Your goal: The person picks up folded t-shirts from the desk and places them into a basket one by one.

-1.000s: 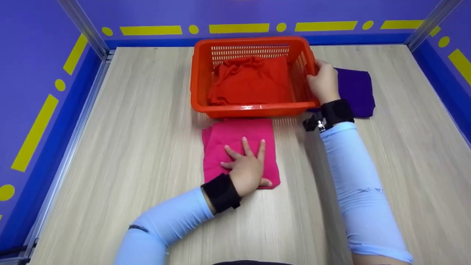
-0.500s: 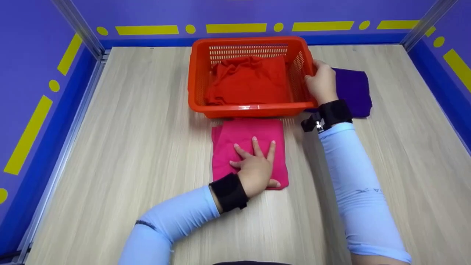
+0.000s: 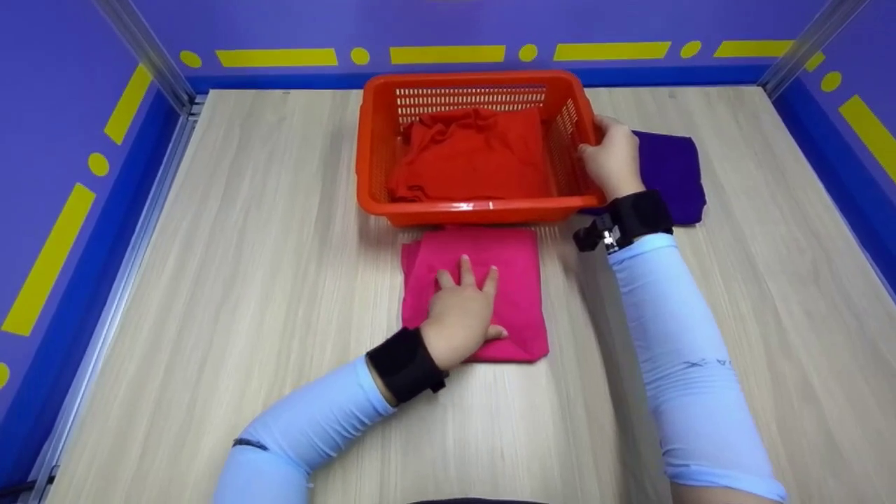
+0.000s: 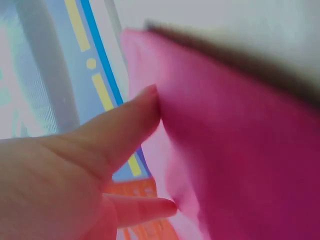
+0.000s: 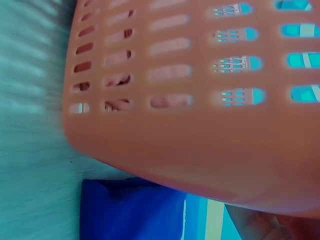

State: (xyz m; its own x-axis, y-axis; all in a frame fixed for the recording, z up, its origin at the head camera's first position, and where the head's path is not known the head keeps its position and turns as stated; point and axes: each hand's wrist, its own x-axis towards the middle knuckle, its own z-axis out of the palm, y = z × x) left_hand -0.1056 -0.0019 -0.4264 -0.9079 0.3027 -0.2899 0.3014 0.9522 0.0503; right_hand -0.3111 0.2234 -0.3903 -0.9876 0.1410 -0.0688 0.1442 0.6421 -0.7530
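A folded pink cloth (image 3: 518, 294) lies flat on the table, its far edge right at the near side of an orange-red plastic basket (image 3: 462, 212). My left hand (image 3: 458, 315) rests on its left half, fingers spread. In the left wrist view, the thumb and a fingertip touch the pink cloth (image 4: 240, 145). My right hand (image 3: 614, 157) grips the right rim of the basket, thumb on the inside. Red folded cloth (image 3: 483, 164) fills much of the basket floor. The right wrist view shows the slotted basket wall (image 5: 200, 145) close up, with part of the hand (image 5: 260, 222) at the rim.
A folded purple cloth (image 3: 670, 178) lies right of the basket, partly hidden by the right hand and the basket. Blue panels (image 3: 448, 28) with yellow dashes and dots border the wooden tabletop (image 3: 280, 210) at the back and sides.
The pink cloth has shifted right under my left hand. The left hand has since slid back left across it. My right hand keeps its grip on the basket, which has hardly moved.
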